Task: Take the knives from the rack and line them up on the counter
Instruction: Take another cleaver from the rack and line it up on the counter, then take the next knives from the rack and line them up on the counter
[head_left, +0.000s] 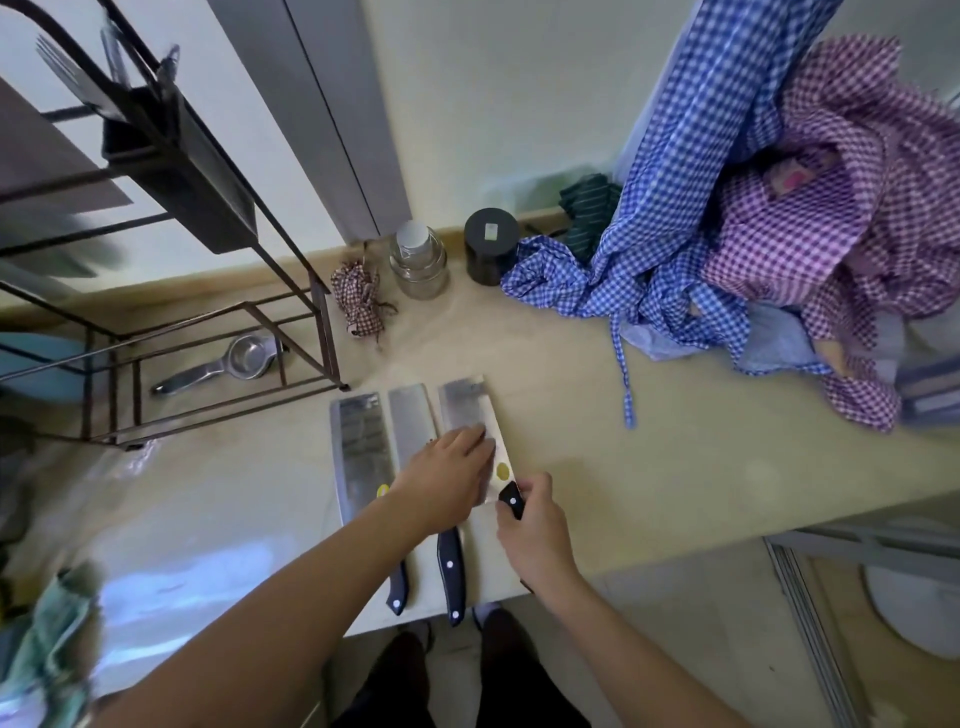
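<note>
3 cleavers lie side by side on the smooth, shiny beige counter (649, 467), just in front of the dark metal rack (208, 374). Each one has a wide, flat, gray steel blade shaped like a rectangle and a black handle with small silver dots. The left cleaver (361, 447) sits closest to the rack, the middle cleaver (413, 421) is just beside it, and the right cleaver (470, 410) is the farthest from the rack. 2 of the blades show a small yellow sticker. The left hand (447, 483) lies flat on the blades with its fingers together, pressing down on the right cleaver. The right hand (535, 525) has its fingers wrapped tight around the right cleaver's handle. Behind the cleavers stand 1 clear glass jar (418, 260) and 1 round black jar (491, 247). 1 shiny metal strainer (228, 364) rests inside the rack. Soft blue checked cloth (649, 249) and purple checked cloth (857, 208) are piled far from the rack.
</note>
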